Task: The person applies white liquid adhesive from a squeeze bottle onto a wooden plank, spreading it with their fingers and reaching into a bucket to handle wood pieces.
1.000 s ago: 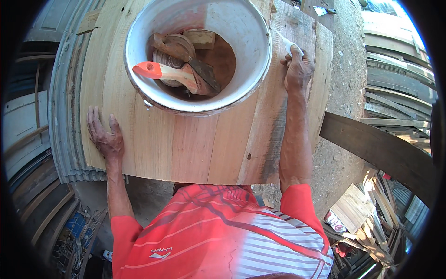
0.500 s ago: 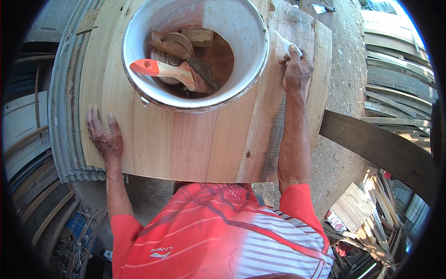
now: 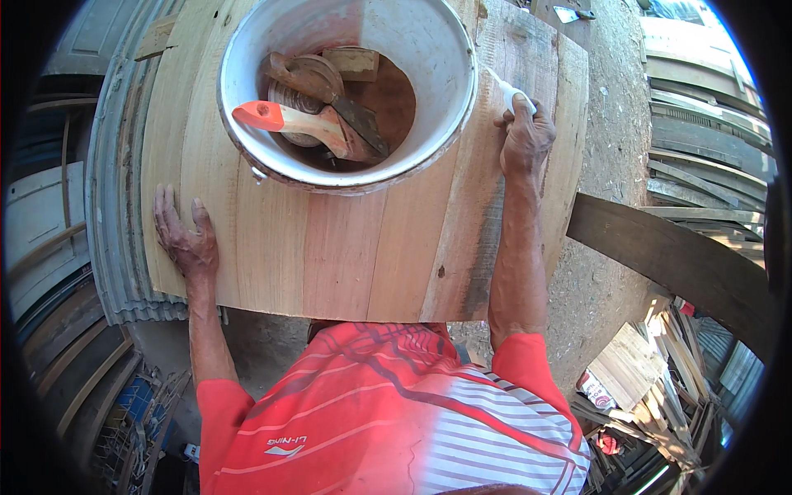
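Note:
My right hand (image 3: 528,136) is closed around a small white squeeze bottle (image 3: 517,97). Its thin nozzle points up and left, close to the bucket's right rim, over a plank joint. Whether the tip touches the wood I cannot tell. My left hand (image 3: 188,235) lies flat on the left edge of a wide wooden panel (image 3: 338,264) made of several planks side by side. On the panel stands a white bucket (image 3: 305,183). Inside it are a scraper (image 3: 359,128) with a dark blade, a red-and-white brush handle (image 3: 293,122), a round coiled item and a small wood block (image 3: 353,63).
Corrugated metal sheets (image 3: 124,247) lie under the panel's left side. From its right edge a dark board (image 3: 668,256) juts out. Stacked planks (image 3: 701,148) line the far right, and scrap wood (image 3: 631,367) is heaped at lower right. Another scraper (image 3: 573,15) lies beyond the panel.
My right hand has shifted slightly toward me with the squeeze bottle, and its nozzle now sits a little lower and closer to the bucket. My left hand stays put.

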